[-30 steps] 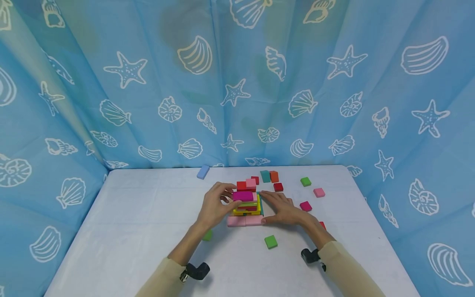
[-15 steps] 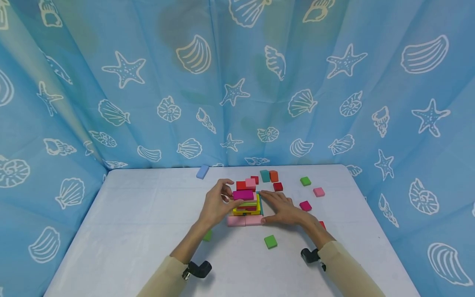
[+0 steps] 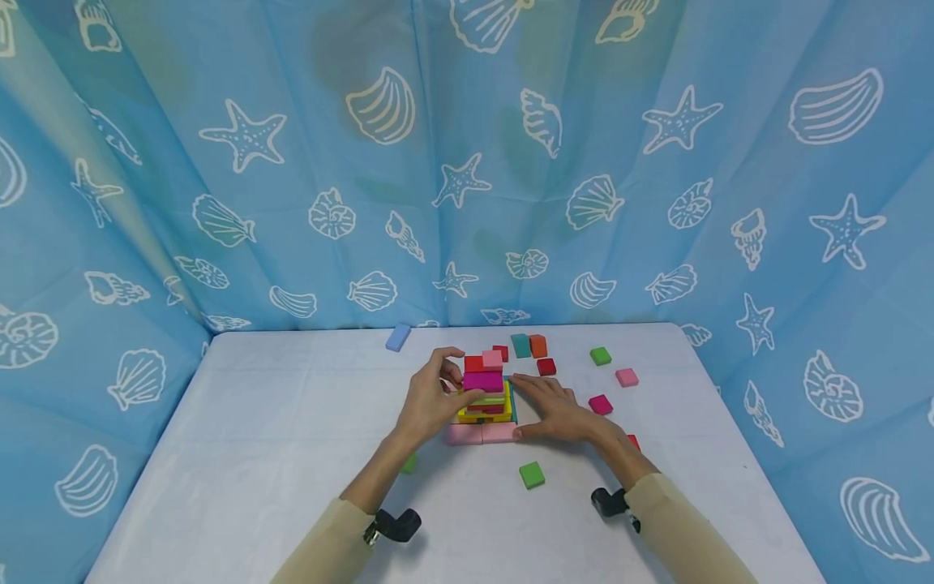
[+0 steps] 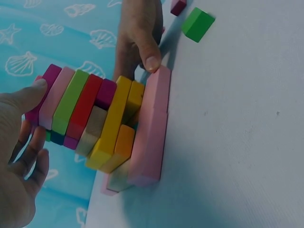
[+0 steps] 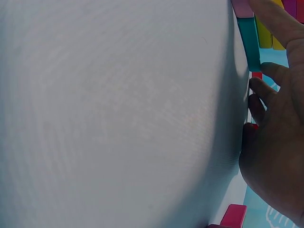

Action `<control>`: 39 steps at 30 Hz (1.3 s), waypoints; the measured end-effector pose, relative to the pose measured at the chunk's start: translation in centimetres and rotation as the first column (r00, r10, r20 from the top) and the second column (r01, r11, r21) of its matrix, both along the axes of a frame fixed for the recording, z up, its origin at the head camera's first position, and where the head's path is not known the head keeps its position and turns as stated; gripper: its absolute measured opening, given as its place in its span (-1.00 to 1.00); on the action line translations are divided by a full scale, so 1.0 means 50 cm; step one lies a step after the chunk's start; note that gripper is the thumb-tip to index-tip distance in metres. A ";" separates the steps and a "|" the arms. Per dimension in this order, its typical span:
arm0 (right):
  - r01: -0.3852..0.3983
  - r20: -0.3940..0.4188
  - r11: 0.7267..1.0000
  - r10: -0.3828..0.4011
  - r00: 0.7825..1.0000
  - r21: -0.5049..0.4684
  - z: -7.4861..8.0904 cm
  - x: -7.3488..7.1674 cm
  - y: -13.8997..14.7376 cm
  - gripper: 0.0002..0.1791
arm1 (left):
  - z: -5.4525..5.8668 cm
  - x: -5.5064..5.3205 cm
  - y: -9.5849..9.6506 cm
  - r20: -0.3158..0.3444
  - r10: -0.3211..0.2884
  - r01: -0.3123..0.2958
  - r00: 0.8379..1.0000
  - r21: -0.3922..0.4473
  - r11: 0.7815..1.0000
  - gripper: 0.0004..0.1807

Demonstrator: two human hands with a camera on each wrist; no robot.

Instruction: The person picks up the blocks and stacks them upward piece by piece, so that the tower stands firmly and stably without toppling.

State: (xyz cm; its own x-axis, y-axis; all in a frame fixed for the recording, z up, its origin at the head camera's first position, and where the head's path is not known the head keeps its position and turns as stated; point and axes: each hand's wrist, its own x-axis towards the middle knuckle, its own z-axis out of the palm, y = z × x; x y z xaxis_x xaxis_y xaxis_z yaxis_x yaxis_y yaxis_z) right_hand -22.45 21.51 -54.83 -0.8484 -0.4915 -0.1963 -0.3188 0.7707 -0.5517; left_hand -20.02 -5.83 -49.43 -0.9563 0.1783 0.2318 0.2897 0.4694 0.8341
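Note:
A stack of coloured wooden blocks rises in the middle of the table. Its layers include yellow, red and lime green (image 4: 71,102) blocks, on a base with pink blocks (image 3: 499,433) along the near side. My left hand (image 3: 423,408) pinches a magenta block (image 3: 483,382) on the upper stack, thumb on its near end; the fingertips behind it are partly hidden. My right hand (image 3: 560,412) rests spread at the stack's right side. Its thumb touches the near pink base block, and its fingers lie along a teal block (image 5: 249,42).
Red and pink blocks (image 3: 492,360) show at the stack's back. Teal (image 3: 521,346) and orange (image 3: 538,346) blocks stand behind, with several loose blocks to the right. Green blocks (image 3: 532,475) lie in front, and a light blue block (image 3: 398,337) lies near the back edge.
The magenta block has shifted slightly to the right and back on the stack, my left hand moving with it. My right hand stays in place.

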 end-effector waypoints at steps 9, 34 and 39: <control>0.006 0.005 1.000 -0.006 1.000 0.009 -0.003 -0.003 -0.001 0.20 | 0.001 -0.001 0.000 -0.009 -0.003 0.003 1.000 -0.003 1.000 -0.24; 0.006 -0.004 1.000 -0.006 1.000 0.004 -0.004 0.001 0.001 0.22 | -0.091 0.053 -0.271 0.214 -0.363 0.420 0.907 -0.377 0.826 -0.44; 0.004 0.001 1.000 -0.004 1.000 -0.013 -0.002 0.002 0.000 0.20 | -0.106 0.050 -0.266 0.163 -0.359 0.394 0.919 -0.385 0.835 -0.59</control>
State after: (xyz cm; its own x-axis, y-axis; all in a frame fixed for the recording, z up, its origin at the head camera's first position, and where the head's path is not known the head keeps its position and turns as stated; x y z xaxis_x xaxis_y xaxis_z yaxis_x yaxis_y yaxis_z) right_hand -22.36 21.49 -54.93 -0.8501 -0.4908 -0.1910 -0.3151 0.7646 -0.5622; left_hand -17.50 -19.13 -54.72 -0.8082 0.5888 -0.0135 0.4532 0.6364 0.6242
